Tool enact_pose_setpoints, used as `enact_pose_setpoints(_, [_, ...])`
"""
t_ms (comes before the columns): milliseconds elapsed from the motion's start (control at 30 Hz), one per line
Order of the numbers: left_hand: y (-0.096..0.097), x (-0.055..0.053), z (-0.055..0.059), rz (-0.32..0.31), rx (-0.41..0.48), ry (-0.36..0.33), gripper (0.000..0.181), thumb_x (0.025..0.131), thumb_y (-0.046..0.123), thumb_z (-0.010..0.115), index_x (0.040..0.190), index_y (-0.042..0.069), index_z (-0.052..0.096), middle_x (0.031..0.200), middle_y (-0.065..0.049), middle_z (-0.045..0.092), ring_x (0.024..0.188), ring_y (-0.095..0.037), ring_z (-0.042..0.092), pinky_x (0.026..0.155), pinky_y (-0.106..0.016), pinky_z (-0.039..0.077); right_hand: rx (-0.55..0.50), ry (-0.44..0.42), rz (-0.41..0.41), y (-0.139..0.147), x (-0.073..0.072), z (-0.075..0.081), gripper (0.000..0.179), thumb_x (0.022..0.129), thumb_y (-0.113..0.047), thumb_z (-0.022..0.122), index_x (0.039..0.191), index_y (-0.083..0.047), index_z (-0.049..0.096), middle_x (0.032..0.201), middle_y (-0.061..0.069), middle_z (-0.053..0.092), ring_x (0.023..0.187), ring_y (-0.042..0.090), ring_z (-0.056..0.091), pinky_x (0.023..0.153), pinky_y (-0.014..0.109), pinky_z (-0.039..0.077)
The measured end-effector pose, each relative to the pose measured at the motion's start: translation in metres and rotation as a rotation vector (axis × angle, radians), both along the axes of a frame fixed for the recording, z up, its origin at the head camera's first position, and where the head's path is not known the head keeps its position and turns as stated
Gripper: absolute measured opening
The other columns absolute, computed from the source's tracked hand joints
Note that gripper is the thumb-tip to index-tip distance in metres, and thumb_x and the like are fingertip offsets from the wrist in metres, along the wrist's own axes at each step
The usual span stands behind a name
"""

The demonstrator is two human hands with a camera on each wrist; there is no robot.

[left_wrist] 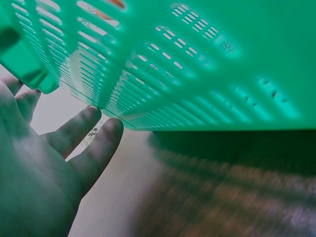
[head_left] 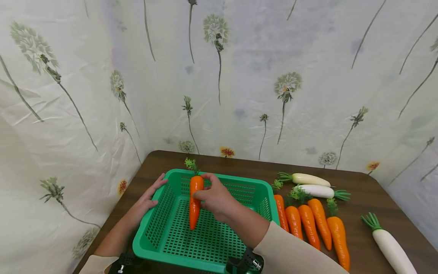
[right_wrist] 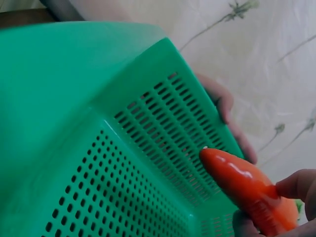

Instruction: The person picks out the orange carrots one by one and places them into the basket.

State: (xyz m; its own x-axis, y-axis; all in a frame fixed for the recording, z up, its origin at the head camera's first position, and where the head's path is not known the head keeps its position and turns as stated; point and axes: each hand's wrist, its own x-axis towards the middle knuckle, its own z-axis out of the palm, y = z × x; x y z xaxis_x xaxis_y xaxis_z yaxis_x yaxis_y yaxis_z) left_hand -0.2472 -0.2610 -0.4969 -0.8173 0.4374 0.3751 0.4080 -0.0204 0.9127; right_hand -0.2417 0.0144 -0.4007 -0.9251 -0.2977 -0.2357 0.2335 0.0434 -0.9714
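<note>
Carrot (head_left: 195,203) pinched in right hand (head_left: 217,198) extended over basket (head_left: 141,234).

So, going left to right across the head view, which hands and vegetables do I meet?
Left hand → held carrot → right hand → group of five loose carrots → lone white radish at the far right.

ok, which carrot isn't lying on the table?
The carrot held in the right hand, tip down over the green basket; the other five carrots all lie on the table, to the basket's right.
</note>
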Motion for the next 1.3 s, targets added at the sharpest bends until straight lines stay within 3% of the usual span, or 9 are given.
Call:
enact_pose_setpoints(167, [-0.003,0.001,-0.002,-0.007,0.012,0.019,0.064,0.097,-0.004,0.037,0.16,-0.01,0.023,0.177,-0.011,-0.001,0.151,0.012,0.012,0.111,-0.012,0.025,-0.002,-0.019,0.019,-0.004,-0.001,-0.003,0.07,0.094,0.001,0.069,0.154,-0.011,0.035,0.13,0.028,0.054,0.107,0.035,0.067,0.089,0.045,0.058])
enact_pose_setpoints(400, [-0.004,0.001,-0.003,-0.003,0.024,0.031,0.064,0.097,-0.003,0.036,0.159,-0.011,0.023,0.174,0.014,0.012,0.152,0.01,0.013,0.112,-0.011,0.024,0.018,-0.026,0.028,-0.01,-0.001,-0.008,0.07,0.092,0.001,0.071,0.152,-0.011,0.038,0.131,0.028,0.053,0.108,0.034,0.067,0.092,0.048,0.058])
enact_pose_setpoints(467, [-0.005,0.002,-0.003,0.003,0.016,0.028,0.064,0.097,-0.003,0.036,0.16,-0.011,0.024,0.175,0.011,0.01,0.152,0.009,0.013,0.112,-0.011,0.023,0.014,-0.028,0.033,-0.012,-0.001,-0.009,0.07,0.091,0.002,0.071,0.152,-0.011,0.038,0.131,0.028,0.054,0.108,0.034,0.066,0.094,0.05,0.058])
enact_pose_setpoints(633, [-0.006,0.005,-0.002,0.017,-0.011,0.015,0.065,0.097,-0.003,0.036,0.16,-0.008,0.025,0.177,-0.014,-0.001,0.15,0.012,0.012,0.11,-0.009,0.022,0.007,-0.038,0.042,-0.017,-0.001,-0.011,0.071,0.092,0.001,0.071,0.153,-0.01,0.037,0.134,0.027,0.053,0.109,0.034,0.066,0.093,0.051,0.058])
enact_pose_setpoints(700, [-0.004,0.004,-0.002,0.004,-0.004,0.019,0.064,0.097,-0.003,0.036,0.16,-0.009,0.024,0.176,-0.015,-0.003,0.15,0.013,0.013,0.111,-0.009,0.022,0.008,-0.048,0.041,-0.017,-0.001,-0.012,0.071,0.092,0.001,0.071,0.153,-0.01,0.036,0.136,0.027,0.052,0.109,0.035,0.067,0.093,0.05,0.058])
enact_pose_setpoints(933, [0.004,-0.002,-0.004,-0.031,0.043,0.033,0.064,0.097,-0.003,0.037,0.16,-0.01,0.025,0.172,0.018,0.014,0.151,0.011,0.016,0.114,-0.012,0.024,-0.016,-0.076,0.032,-0.017,-0.002,-0.015,0.07,0.093,0.001,0.071,0.151,-0.008,0.034,0.139,0.029,0.047,0.109,0.036,0.066,0.094,0.051,0.058])
enact_pose_setpoints(1167, [0.002,0.0,-0.001,-0.002,0.011,-0.017,0.063,0.099,-0.001,0.036,0.16,-0.01,0.024,0.178,-0.005,0.002,0.15,0.009,0.016,0.113,-0.011,0.025,-0.042,-0.109,0.074,-0.025,0.004,-0.015,0.069,0.091,0.002,0.071,0.148,-0.008,0.032,0.132,0.029,0.05,0.107,0.036,0.068,0.096,0.054,0.057])
enact_pose_setpoints(1300, [-0.001,0.001,0.002,-0.01,-0.009,-0.032,0.063,0.1,-0.001,0.036,0.161,-0.009,0.022,0.178,-0.008,-0.002,0.149,0.009,0.014,0.113,-0.011,0.026,-0.052,-0.127,0.067,-0.031,0.005,-0.016,0.069,0.091,0.002,0.071,0.147,-0.008,0.032,0.132,0.029,0.05,0.107,0.037,0.068,0.095,0.054,0.057])
